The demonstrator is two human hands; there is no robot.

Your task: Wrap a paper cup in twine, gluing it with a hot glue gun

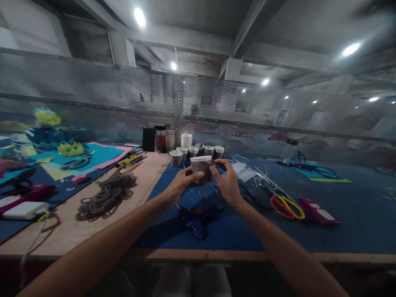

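Hands around likely paper cup

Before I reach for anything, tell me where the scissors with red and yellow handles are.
In the head view, the scissors lie on the blue work surface, right of the right hand and just left of the purple device.

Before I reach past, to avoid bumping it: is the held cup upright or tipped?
Roughly upright: the cup is held between the left hand and right hand, white rim on top and nearly level.
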